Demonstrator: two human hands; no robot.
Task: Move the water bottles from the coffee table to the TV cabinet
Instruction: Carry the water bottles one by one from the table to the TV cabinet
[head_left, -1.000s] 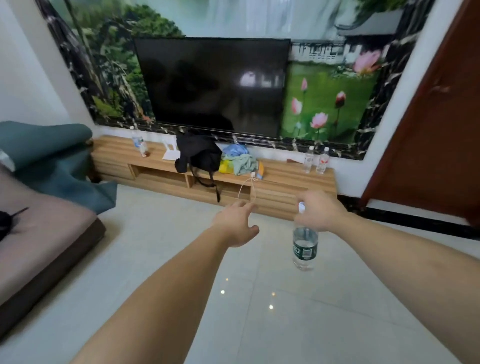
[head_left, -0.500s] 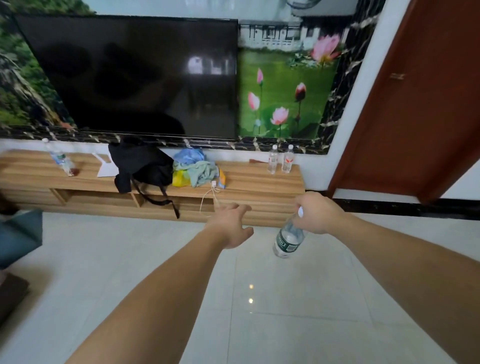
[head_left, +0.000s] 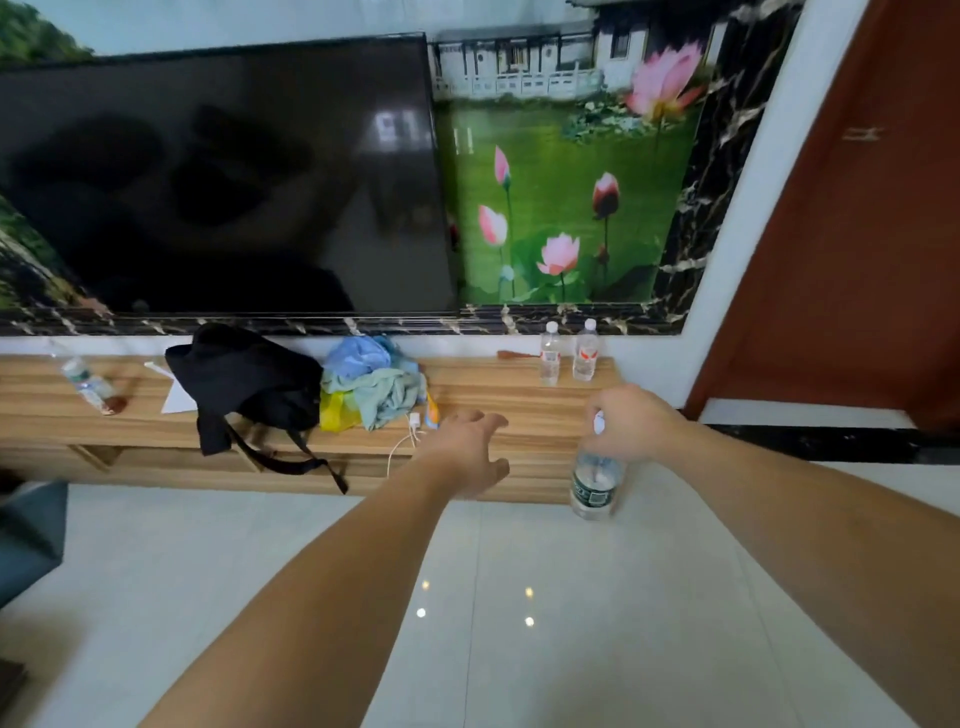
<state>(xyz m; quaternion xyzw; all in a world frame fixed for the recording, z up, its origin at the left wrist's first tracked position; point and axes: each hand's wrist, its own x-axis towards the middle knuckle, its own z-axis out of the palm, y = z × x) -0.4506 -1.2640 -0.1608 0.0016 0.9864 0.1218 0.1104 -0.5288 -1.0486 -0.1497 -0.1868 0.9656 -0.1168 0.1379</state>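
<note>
My right hand (head_left: 631, 422) grips the neck of a clear water bottle (head_left: 594, 483) with a dark green label, which hangs upright in front of the wooden TV cabinet (head_left: 519, 410) near its right end. My left hand (head_left: 470, 452) is stretched out beside it, fingers spread and holding nothing. Two clear water bottles with red labels (head_left: 549, 353) (head_left: 585, 351) stand on the cabinet's right end against the wall. Another bottle (head_left: 85, 382) stands at the cabinet's left end.
A black bag (head_left: 244, 379), a heap of blue and green cloths (head_left: 376, 382), a white charger cable (head_left: 410, 431) and a white paper (head_left: 176, 397) lie on the cabinet. Above hangs a dark TV (head_left: 223, 176). A red-brown door (head_left: 852, 234) is at the right, glossy floor tiles (head_left: 519, 597) below.
The view has come closer to the cabinet and shifted right. The held bottle swung from tilted back to upright and now hangs just before the cabinet's front. My left hand stayed open.
</note>
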